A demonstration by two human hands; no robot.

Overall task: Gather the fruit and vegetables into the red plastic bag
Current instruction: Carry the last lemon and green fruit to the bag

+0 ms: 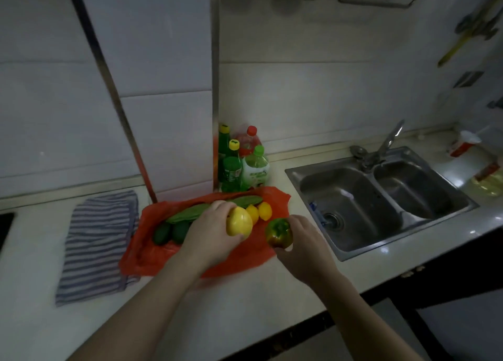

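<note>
The red plastic bag [152,251] lies flattened on the pale countertop [245,306], left of the stainless steel double sink [392,200] and right of the blue-and-white striped cloth [100,240]. On the bag we find two dark green oval vegetables [170,232] at its left, long flat green vegetables [190,213] along its far side, and two small yellow lemons [258,212] at its far right.

Our left hand [212,232] holds a large round yellow fruit [239,221] over the middle of the bag, fingers curled round it. Our right hand [304,240] grips a green-and-red bell pepper [279,232] at the bag's right edge, stem side up. We cannot tell whether either item touches the bag.

A cluster of green and red plastic bottles [239,164] stands against the tiled wall just beyond the bag.
</note>
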